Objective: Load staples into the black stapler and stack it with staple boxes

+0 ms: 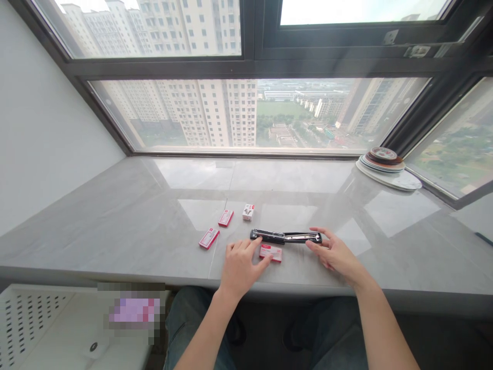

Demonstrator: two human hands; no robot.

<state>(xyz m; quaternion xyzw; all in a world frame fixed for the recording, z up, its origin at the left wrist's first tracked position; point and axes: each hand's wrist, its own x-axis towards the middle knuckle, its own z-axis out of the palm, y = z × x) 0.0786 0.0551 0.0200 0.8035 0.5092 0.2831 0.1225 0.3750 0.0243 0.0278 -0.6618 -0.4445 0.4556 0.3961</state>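
A black stapler (271, 236) lies swung wide open on the grey counter, its metal inner parts facing up. My right hand (334, 253) has the stapler's right end between thumb and fingers. At the left end, my left hand (241, 263) rests with its index fingertip at the stapler and its thumb spread away. That thumb touches a red and white staple box (270, 252) just in front of the stapler. Two similar boxes, a nearer one (209, 238) and a farther one (226, 218), lie to the left. Behind the stapler stands a small white box (248, 211).
The counter (115, 221) runs along a dark-framed window. Stacked round plates or mats (387, 167) sit at the far right corner. Below the counter's front edge, a white chair-like piece with holes (34, 318) stands at the left, with a blurred purple patch above it.
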